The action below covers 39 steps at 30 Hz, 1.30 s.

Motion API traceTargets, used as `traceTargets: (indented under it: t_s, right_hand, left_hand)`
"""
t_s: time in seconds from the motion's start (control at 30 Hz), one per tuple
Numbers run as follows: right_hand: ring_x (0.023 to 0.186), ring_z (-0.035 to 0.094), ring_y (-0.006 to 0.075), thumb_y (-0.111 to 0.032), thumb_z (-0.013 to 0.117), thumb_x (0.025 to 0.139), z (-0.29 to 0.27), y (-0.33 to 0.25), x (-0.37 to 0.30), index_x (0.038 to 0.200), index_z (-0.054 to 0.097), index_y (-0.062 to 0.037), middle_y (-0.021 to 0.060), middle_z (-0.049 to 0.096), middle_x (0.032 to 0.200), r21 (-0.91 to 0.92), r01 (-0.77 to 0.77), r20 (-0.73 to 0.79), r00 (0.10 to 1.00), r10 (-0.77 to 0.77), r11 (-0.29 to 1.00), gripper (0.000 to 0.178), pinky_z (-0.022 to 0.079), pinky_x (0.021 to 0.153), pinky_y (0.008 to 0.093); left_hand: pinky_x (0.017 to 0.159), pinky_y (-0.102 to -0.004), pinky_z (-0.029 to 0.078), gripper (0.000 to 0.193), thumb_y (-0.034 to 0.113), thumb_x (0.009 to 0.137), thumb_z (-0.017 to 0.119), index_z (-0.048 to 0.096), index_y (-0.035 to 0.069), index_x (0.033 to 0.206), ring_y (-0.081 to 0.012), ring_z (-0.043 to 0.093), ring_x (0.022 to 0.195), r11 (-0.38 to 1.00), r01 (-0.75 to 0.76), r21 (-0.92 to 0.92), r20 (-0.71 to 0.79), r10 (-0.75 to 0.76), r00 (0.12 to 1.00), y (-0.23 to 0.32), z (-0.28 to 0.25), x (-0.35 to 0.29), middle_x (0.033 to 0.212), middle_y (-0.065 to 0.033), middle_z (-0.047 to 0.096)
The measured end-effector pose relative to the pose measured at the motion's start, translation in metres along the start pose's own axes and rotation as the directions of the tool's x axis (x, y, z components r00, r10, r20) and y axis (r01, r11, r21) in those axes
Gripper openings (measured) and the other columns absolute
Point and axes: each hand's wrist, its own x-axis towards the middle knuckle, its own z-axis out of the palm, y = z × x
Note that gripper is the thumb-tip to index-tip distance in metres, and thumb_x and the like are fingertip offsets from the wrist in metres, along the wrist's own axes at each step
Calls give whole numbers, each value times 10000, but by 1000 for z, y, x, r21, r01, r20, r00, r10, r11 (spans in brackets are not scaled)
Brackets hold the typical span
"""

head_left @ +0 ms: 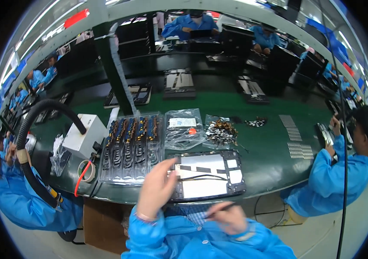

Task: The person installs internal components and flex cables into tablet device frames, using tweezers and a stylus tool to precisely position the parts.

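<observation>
An opened tablet housing [205, 188] lies at the table's near edge, with silver plates, black strips and a dark cable across its middle. My left hand [157, 184] grips its left end, fingertips and thumb on the edge, partly covering that end. Below the table edge, in front of my body, my right hand [231, 219] is closed around a slim dark tool [220, 210]; motion blur hides its exact kind. Just beyond the housing are a clear plastic bag [184, 129] and a pile of small cabled parts [220, 131] on another bag.
A clear tray [106, 172] of small circuit boards stands to the left, beside a tape roll [86, 171] and a white box [84, 136] under a black hose [20, 134]. Small metal pieces [300, 151] lie right. A green post [114, 69] rises ahead; co-workers sit on both sides.
</observation>
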Motion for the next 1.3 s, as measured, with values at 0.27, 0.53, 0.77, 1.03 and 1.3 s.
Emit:
traceTargets:
  t_s: [0.27, 0.53, 0.77, 1.03, 1.3]
  right_hand:
    - [834, 568, 50, -229, 566, 884, 137, 164, 140, 1037, 591, -73, 2, 602, 948, 114, -486, 491, 786, 376, 867, 220, 464, 713, 170]
    - [661, 566, 32, -222, 662, 797, 237, 265, 173, 811, 615, -136, -46, 615, 759, -15, -685, 319, 687, 652, 729, 99, 436, 566, 161]
    - [607, 550, 34, -203, 659, 794, 260, 283, 161, 775, 609, -122, -42, 605, 717, -111, -644, 341, 691, 637, 757, 97, 405, 513, 154]
    - [926, 585, 169, -181, 598, 857, 136, 117, 92, 1035, 593, 15, 112, 619, 983, 161, -466, 372, 845, 383, 870, 265, 465, 820, 269]
    - [866, 593, 187, 32, 585, 782, -29, -75, 90, 900, 640, 28, 118, 630, 920, -670, 360, 66, 900, -431, 649, 131, 479, 778, 301]
  left_hand:
    - [887, -355, 442, 386, 271, 933, 331, 526, -21, 1092, -245, 560, 1002, 397, -47, -917, -298, -601, 742, -115, -89, -136, 1035, -162, 603]
    - [695, -171, 496, 321, 170, 911, 321, 526, 17, 1105, -94, 594, 841, 289, -324, -901, -432, -676, 597, -131, -161, -185, 1064, -59, 598]
    - [755, -193, 488, 333, 154, 906, 304, 526, 0, 1102, -130, 594, 907, 494, -309, -813, -582, -708, 401, -130, -170, -196, 1099, -79, 589]
    - [959, -362, 399, 421, 274, 939, 299, 491, -20, 1172, -229, 513, 1094, 471, -259, -844, -533, -675, 511, -75, -94, -145, 1172, -130, 549]
    - [810, -346, 466, 238, 64, 813, 546, 579, -14, 1035, -288, 604, 894, 998, -23, -60, 192, 34, 981, 2, -8, -5, 971, -146, 623]
